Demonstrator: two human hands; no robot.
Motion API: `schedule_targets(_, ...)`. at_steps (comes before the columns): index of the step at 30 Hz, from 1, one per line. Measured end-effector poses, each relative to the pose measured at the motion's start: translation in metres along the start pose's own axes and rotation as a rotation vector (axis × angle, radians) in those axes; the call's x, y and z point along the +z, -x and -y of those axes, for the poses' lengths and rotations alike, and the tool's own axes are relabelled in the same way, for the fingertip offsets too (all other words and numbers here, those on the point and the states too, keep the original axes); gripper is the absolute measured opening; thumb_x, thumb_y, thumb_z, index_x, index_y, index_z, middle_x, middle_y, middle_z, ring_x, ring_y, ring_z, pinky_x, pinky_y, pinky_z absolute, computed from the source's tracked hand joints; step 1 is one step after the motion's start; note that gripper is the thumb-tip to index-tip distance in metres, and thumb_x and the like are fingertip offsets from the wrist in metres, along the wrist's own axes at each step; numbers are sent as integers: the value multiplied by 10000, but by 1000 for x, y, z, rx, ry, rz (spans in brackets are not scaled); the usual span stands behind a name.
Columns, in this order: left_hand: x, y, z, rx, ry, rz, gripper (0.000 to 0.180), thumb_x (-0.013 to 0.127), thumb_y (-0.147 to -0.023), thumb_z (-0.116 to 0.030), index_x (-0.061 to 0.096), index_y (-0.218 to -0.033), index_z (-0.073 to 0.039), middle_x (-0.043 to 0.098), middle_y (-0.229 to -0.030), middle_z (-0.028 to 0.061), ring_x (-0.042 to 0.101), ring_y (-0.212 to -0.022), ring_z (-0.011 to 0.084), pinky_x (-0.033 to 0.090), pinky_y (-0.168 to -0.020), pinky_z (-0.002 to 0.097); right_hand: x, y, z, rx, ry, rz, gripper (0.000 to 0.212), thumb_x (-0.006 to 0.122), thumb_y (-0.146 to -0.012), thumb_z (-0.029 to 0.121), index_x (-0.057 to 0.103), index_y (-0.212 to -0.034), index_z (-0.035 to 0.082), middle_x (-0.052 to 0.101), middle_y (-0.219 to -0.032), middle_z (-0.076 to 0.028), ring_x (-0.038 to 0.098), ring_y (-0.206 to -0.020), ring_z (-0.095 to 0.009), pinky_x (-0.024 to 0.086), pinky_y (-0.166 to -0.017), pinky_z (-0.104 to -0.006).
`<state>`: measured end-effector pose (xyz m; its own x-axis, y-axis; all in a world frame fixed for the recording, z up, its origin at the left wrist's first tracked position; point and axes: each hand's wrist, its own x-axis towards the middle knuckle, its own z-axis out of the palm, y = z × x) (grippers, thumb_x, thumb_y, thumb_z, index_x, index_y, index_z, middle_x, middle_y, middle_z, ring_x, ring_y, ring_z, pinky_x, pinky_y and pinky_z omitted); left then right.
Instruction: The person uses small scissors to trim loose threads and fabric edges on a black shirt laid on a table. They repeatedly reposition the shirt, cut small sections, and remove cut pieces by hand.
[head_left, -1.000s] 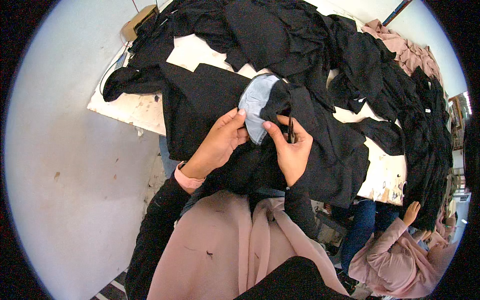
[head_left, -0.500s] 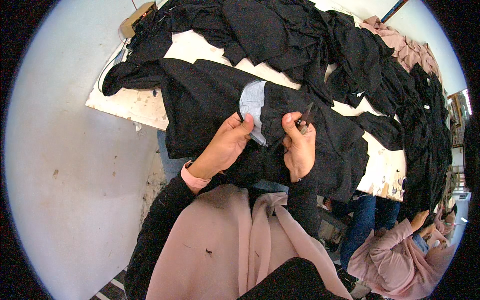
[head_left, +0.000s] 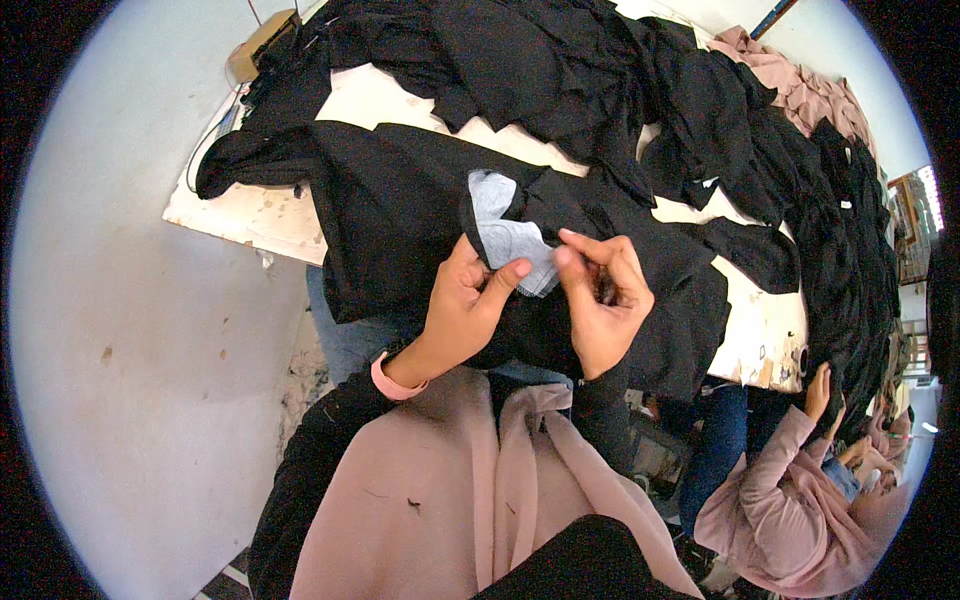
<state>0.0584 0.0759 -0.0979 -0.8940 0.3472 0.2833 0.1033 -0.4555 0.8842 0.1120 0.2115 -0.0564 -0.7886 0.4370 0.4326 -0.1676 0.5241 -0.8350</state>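
A black garment [head_left: 390, 210] lies over the table edge in front of me, with a patch of light grey lining [head_left: 510, 240] turned outward. My left hand [head_left: 465, 305] is closed on the garment beside this lining, its thumb lying against the grey cloth. At the lining's right edge, the thumb and forefinger of my right hand [head_left: 608, 300] come close together; whether they pinch the cloth or a thread is too blurred to tell. Inside its curled fingers sits something dark, mostly hidden, where the thread snips show in the earlier frame.
More black garments [head_left: 500, 60] are heaped along the far side of the pale, worn table [head_left: 755, 345]. Pink cloth [head_left: 790, 80] lies at the back right. A small brown box [head_left: 262, 48] stands at the far left corner. At lower right another person's pink sleeve [head_left: 775, 465] reaches up.
My right hand has turned, and the snips' blade no longer shows. More grey lining is spread out between my hands. The other person's hand at lower right has risen.
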Motion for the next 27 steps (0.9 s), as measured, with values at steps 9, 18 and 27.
schedule_targets(9, -13, -6, -1, 173, -273, -56, 265, 655, -955, -55, 555, -1170, 64, 730, -1048, 143, 689, -955, 163, 517, -827, 279, -38, -2, -5, 190, -218, 29, 181, 693, -921, 123, 623, -1057, 25, 546, -809, 23, 526, -780, -78, 431, -761, -233)
schedule_targets(18, -12, -3, 0, 154, -278, -59, 260, 657, -951, -55, 556, -1162, 58, 735, -1021, 144, 699, -940, 176, 524, -813, 295, -34, 7, -13, 403, -448, 287, 185, 725, -916, 141, 641, -1024, 17, 684, -933, -19, 606, -862, -77, 455, -787, -223)
schedule_targets(27, -17, -2, 0, 127, -393, -18, 300, 643, -969, -105, 536, -1207, 43, 723, -1049, 145, 690, -970, 181, 515, -842, 306, -24, 10, -13, 331, -404, 175, 114, 720, -915, 86, 651, -961, 8, 667, -851, 3, 583, -750, -60, 466, -727, -204)
